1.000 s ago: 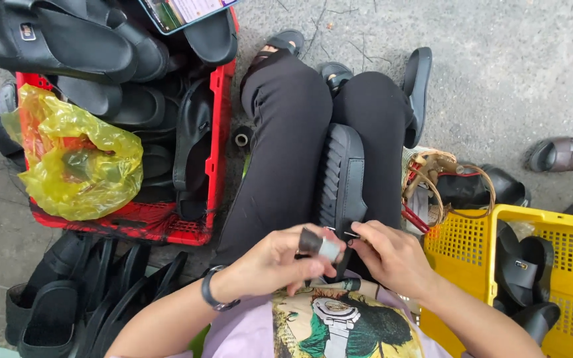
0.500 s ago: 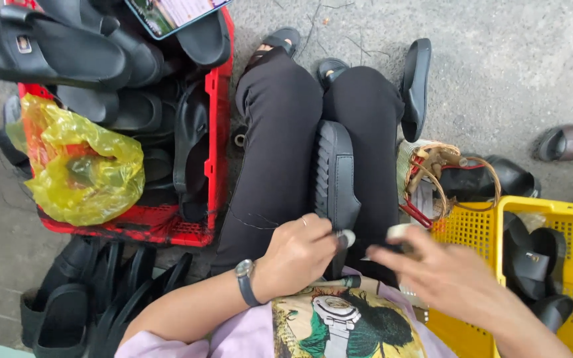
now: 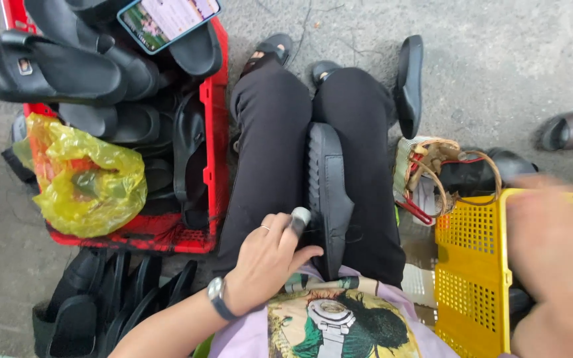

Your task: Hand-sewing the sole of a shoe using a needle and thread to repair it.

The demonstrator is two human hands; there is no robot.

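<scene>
Sitting low on rough grey concrete floor [image 3: 499, 59], outdoors by the look of it, black-trousered legs stretching away from the camera. Lying along the lap between the thighs: a black rubber sandal sole [image 3: 327, 192], turned on edge, long axis running straight away from the body, far end pointing toward the feet. Left hand [image 3: 266, 262] resting palm-down on the left thigh, wrist bent, watch on the wrist, fingers [image 3: 298, 222] curling together against the near end of the sole, the index tip wearing a pale cap and touching it. Right hand [image 3: 558, 265] blurring over the yellow perforated plastic basket [image 3: 469, 265], well right of the sole; fingers impossible to tell apart or together. Left of the left fingers, standing close: a red plastic crate [image 3: 215, 132] heaped with black sandals.
</scene>
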